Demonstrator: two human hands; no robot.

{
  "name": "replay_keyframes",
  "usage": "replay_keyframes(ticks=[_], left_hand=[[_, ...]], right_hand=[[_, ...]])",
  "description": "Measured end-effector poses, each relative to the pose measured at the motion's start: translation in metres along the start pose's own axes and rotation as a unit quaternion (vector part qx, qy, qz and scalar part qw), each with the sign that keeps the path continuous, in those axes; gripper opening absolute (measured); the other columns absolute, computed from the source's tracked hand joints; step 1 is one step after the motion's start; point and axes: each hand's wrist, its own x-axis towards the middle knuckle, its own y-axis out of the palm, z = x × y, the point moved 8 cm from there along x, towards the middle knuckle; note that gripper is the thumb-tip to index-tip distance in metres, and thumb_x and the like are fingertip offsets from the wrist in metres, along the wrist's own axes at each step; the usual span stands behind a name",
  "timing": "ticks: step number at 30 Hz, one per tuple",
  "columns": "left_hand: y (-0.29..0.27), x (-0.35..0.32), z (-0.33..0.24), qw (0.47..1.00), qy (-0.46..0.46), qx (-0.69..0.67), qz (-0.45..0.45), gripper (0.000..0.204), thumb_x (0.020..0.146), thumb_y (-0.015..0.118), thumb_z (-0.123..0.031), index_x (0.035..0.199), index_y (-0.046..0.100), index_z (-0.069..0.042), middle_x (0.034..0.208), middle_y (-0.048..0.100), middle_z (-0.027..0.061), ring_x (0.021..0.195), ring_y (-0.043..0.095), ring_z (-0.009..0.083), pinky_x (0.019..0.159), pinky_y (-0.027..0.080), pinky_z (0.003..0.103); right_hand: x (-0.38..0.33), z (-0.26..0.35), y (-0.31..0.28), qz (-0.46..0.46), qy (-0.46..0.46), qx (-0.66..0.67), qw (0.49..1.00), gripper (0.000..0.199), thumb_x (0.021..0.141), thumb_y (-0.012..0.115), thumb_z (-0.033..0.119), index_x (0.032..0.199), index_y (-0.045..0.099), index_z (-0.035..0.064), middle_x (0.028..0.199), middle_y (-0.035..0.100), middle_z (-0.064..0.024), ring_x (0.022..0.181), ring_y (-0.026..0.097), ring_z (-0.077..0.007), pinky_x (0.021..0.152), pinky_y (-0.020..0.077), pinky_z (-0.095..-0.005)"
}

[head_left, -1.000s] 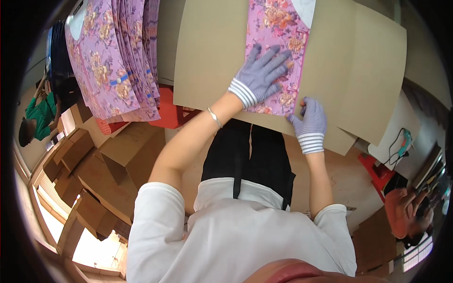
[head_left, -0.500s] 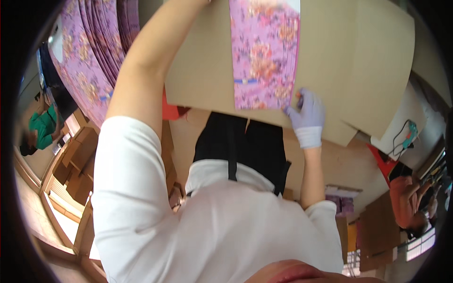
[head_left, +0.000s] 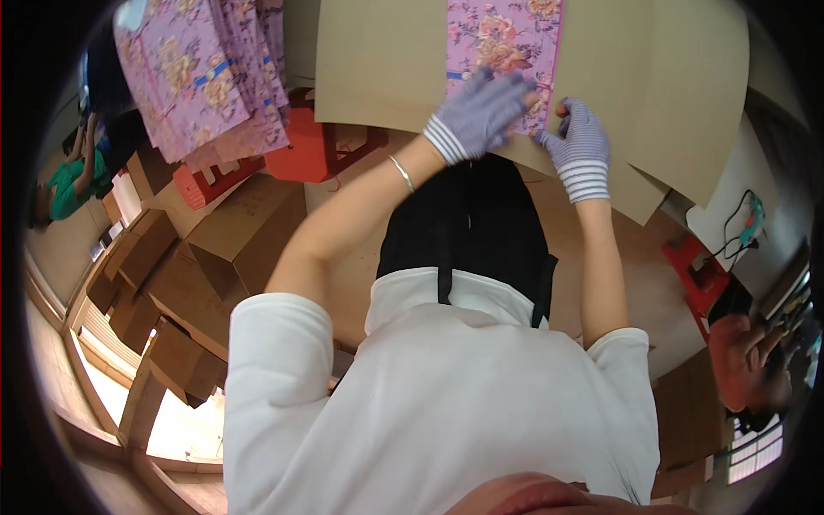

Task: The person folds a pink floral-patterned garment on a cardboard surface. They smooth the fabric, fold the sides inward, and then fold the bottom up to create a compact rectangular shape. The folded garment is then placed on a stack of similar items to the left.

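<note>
A flat pink-purple floral piece (head_left: 499,34) with a small blue band lies on a large tan cardboard sheet (head_left: 386,69). I cannot make out whether it is paper or cloth. My left hand (head_left: 485,112), in a lilac knit glove with striped cuff, lies over its near part with fingers stretched out flat. At its near right corner is my right hand (head_left: 584,146), gloved alike with some fingertips bare. Thumb and index finger are apart there, the thumb by the corner. My left hand covers the piece's near left edge.
Several matching floral pieces (head_left: 184,81) are stacked at the far left, above red plastic stools (head_left: 300,146). Brown cardboard boxes (head_left: 245,232) stand on the left floor. A teal tool with a cord (head_left: 752,219) lies at right. Other people are at both sides.
My left hand has come back from the far edge onto the floral piece's near part. My right hand has shifted slightly farther away with the piece's corner. The view has shifted.
</note>
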Motion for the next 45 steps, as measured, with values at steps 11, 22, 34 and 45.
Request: replay_keyframes(ticks=[11,22,34,45], left_hand=[[-0.048,0.008,0.027,0.951,-0.132,-0.166,-0.225,0.039,0.075,0.063,-0.009,0.113,0.062,-0.005,0.128,0.059,0.0157,0.119,0.053,0.0391,0.102,0.040,0.054],[-0.041,0.087,0.063,0.977,-0.123,0.091,-0.150,0.058,0.075,0.056,-0.021,0.131,0.051,-0.005,0.146,0.039,0.0191,0.135,0.033,0.0442,0.108,0.023,0.069],[-0.029,0.081,0.063,0.987,-0.108,0.076,-0.093,0.056,0.085,0.055,-0.025,0.140,0.050,-0.014,0.152,0.039,0.0066,0.140,0.034,0.0364,0.109,0.018,0.067],[-0.043,0.089,0.057,0.991,-0.096,0.026,-0.084,0.050,0.076,0.063,-0.021,0.126,0.060,-0.016,0.150,0.039,0.0103,0.136,0.034,0.0410,0.105,0.022,0.069]], right_hand=[[-0.031,-0.053,-0.114,-0.283,-0.110,0.095,0.948,0.030,0.088,0.069,0.015,0.115,0.062,0.0059,0.105,0.069,-0.0096,0.095,0.065,-0.0211,0.088,0.0499,-0.0323],[0.001,-0.151,-0.246,-0.246,0.045,0.365,0.897,0.040,0.104,0.042,0.027,0.132,0.056,0.0015,0.129,0.061,-0.0122,0.117,0.058,-0.0192,0.101,0.0446,-0.0311],[0.076,-0.011,-0.071,-0.339,-0.044,-0.209,0.916,0.073,0.077,0.066,0.063,0.137,0.055,0.0215,0.148,0.043,-0.0136,0.139,0.031,-0.0415,0.106,0.0267,-0.0624],[0.079,0.008,-0.075,-0.334,-0.034,-0.215,0.917,0.050,0.080,0.064,0.049,0.121,0.065,0.0214,0.138,0.054,-0.0040,0.133,0.039,-0.0301,0.100,0.0271,-0.0649]])
